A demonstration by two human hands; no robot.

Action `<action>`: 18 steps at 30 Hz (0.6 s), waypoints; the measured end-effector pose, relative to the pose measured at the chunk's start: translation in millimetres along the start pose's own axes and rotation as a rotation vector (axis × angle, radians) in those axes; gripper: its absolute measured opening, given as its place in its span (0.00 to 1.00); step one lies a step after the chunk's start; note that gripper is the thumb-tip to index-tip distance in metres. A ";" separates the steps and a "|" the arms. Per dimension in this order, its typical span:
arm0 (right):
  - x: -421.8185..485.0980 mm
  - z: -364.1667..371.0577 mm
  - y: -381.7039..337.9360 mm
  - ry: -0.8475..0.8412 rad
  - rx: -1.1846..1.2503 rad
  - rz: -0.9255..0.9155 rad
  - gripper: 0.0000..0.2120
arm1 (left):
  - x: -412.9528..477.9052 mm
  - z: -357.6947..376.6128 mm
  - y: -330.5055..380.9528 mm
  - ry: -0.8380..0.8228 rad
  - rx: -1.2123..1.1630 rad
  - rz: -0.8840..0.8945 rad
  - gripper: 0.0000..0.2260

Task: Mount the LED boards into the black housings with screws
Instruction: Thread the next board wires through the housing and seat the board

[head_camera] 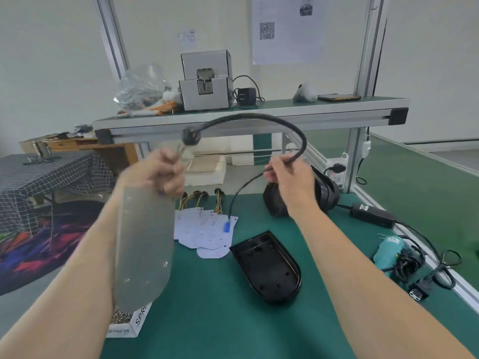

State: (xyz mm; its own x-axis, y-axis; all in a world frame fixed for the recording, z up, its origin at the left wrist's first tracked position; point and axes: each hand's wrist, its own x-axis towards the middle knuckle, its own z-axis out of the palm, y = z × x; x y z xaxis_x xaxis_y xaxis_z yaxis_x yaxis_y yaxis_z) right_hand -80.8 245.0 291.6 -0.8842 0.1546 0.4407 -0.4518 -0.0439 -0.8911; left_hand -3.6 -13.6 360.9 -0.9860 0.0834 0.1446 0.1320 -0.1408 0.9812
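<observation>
Both forearms reach up from the bottom edge. Blurry, the left hand (155, 172) curls its fingers round the top of a grey board (145, 244) that hangs down. The right hand (293, 182) pinches a thick black cable (259, 117) that arches between the hands. On the green mat (207, 320), one open black housing (267, 265) lies just beside a pile of white LED boards (204, 229).

Far shelf (285, 104): grey box unit (206, 95), clear bag (141, 86) left of it, phone (339, 97) right; checked tablecloth (39, 177) far left.
</observation>
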 end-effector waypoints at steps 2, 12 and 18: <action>0.8 -15.8 3.6 0.066 -0.042 -0.030 0.09 | 11.8 6.3 -41.7 0.199 0.122 -0.226 0.14; -12.4 -46.3 32.2 0.258 -0.077 0.007 0.11 | 33.1 45.3 -182.4 0.249 0.617 -0.570 0.07; -5.4 -45.0 30.4 0.338 0.128 0.102 0.14 | 37.2 69.0 -196.3 0.177 0.693 -0.662 0.14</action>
State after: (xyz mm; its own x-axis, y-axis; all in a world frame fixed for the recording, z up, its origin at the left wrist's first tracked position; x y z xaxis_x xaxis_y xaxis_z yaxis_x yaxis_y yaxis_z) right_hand -84.5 287.2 257.3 -0.8461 0.4591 0.2709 -0.3936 -0.1953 -0.8983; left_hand -59.0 85.2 182.5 -0.8759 -0.2209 -0.4289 -0.4795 0.4972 0.7231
